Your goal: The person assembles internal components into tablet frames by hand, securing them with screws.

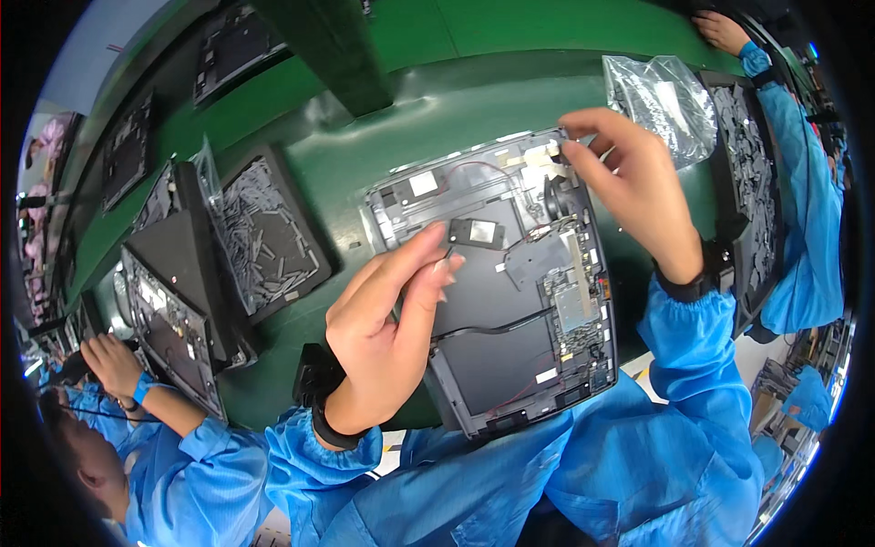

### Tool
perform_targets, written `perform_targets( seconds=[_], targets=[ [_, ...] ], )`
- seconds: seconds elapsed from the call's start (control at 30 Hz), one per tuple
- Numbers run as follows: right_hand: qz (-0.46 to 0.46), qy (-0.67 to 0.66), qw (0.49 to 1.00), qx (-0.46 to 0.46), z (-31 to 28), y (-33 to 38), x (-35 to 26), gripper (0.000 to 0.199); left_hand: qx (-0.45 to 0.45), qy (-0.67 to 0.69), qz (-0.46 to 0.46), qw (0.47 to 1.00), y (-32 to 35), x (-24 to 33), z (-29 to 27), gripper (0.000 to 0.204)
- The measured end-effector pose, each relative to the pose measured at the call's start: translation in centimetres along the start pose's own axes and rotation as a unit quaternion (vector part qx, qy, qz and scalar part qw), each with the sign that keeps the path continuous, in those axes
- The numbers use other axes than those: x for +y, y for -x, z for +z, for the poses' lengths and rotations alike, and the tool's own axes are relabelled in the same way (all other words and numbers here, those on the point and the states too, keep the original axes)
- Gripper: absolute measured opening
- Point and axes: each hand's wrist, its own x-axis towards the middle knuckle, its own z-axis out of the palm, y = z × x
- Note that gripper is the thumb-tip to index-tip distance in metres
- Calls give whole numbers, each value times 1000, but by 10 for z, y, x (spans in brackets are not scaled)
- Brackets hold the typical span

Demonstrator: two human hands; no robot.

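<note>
An opened laptop chassis (pixel 483 292), dark grey, lies on the green bench with its inside showing. Along its right side runs a green circuit board (pixel 574 301), and a black cable (pixel 497 328) crosses the middle. My left hand (pixel 387 314) hovers over the chassis, thumb and fingertips pinched on a tiny dark piece too small to name. Just past those fingertips sits a small black module (pixel 477 233) with a white label. At the chassis's far right corner my right hand (pixel 633 173) has thumb and index finger closed; whatever they grip is hidden.
Left of the chassis stands a black tray (pixel 314 264) of small grey strips, beside a leaning laptop chassis (pixel 169 314). A clear plastic bag (pixel 661 105) and another parts tray (pixel 752 182) are at the right. Co-workers in blue sleeves (pixel 807 210) flank both sides. A dark post (pixel 333 55) rises behind.
</note>
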Motion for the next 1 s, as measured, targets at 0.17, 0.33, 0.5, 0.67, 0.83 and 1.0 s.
perform_targets(
  seconds=[0.17, 0.33, 0.5, 0.67, 0.83, 1.0],
  targets=[
    [-82, -89, 989, 82, -5, 27, -22, 16, -17, 109, -28, 993, -6, 21, 7, 33],
    [-116, -218, 969, -21, 6, 43, -50, 12, -79, 242, -122, 959, -15, 35, 15, 41],
    [-18, -383, 923, -15, 14, 48, -43, 12, -68, 246, -140, 957, -23, 42, 30, 44],
    [-17, -375, 927, -15, 2, 40, -34, 14, -97, 195, -129, 968, -30, 42, 34, 45],
    [-295, -10, 955, -28, -20, 19, -22, 17, -142, -139, 155, 968, -42, 28, 33, 45],
    [-333, 103, 935, -62, -36, 2, -23, 19, -187, -186, 194, 945, -69, 29, 35, 47]
  ],
)
